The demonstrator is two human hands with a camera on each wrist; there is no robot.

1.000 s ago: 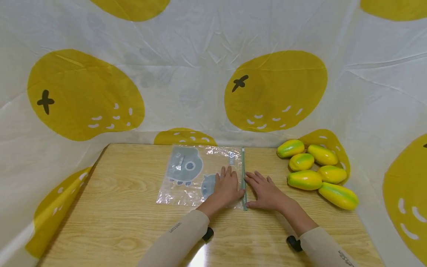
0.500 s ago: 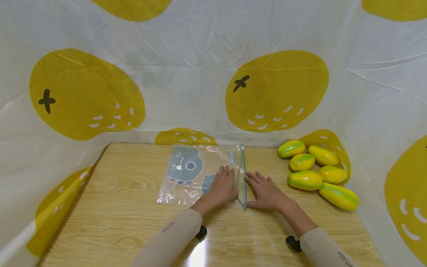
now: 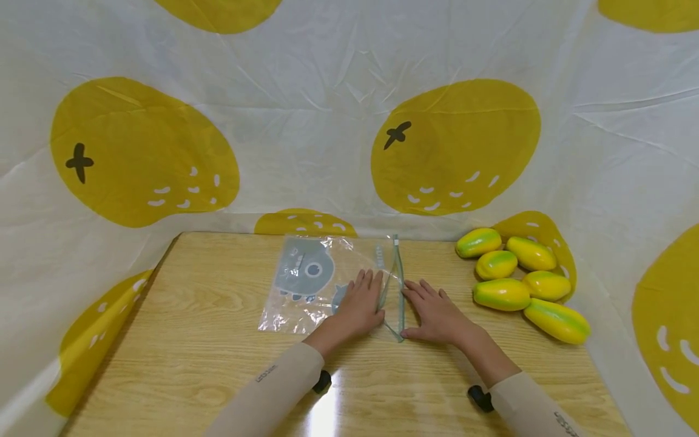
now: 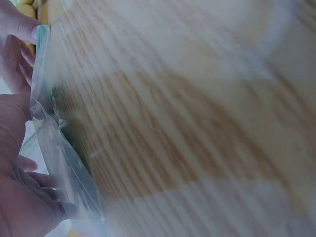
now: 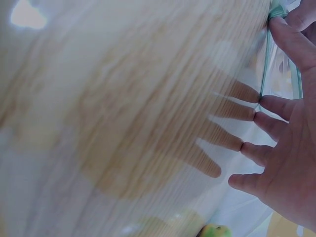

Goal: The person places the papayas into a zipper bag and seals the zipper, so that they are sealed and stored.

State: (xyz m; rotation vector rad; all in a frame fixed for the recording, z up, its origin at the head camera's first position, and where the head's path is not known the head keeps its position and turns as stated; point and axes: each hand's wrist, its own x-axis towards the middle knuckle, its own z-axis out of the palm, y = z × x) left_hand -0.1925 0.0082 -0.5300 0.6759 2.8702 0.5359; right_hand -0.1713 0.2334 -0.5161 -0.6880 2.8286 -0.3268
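Observation:
A clear zip bag [image 3: 306, 267] with blue-grey cartoon monsters lies flat on the wooden table, its green-edged mouth [image 3: 400, 264] facing right. My left hand [image 3: 356, 308] rests on the bag's upper layer, fingers extended beside the opening. The green rims stand apart in a narrow triangle near this hand. At the right rim, my right hand [image 3: 437, 315] presses with spread fingers, thumb at the near corner. In the right wrist view its fingertips [image 5: 264, 101] meet the table along the green strip. Clear plastic [image 4: 64, 153] bulges beside the left hand in the left wrist view.
Several yellow-green papaya-like fruits [image 3: 501, 295] lie grouped at the table's right side. A pale cloth [image 3: 306, 152] printed with large yellow fruit hangs behind and around the wooden table [image 3: 180, 340]. A black wrist device [image 3: 480, 399] shows under the right sleeve.
My left hand has slid left, drawing the bag's upper rim away from the lower one, so the mouth has parted. The right hand has stayed at the rim.

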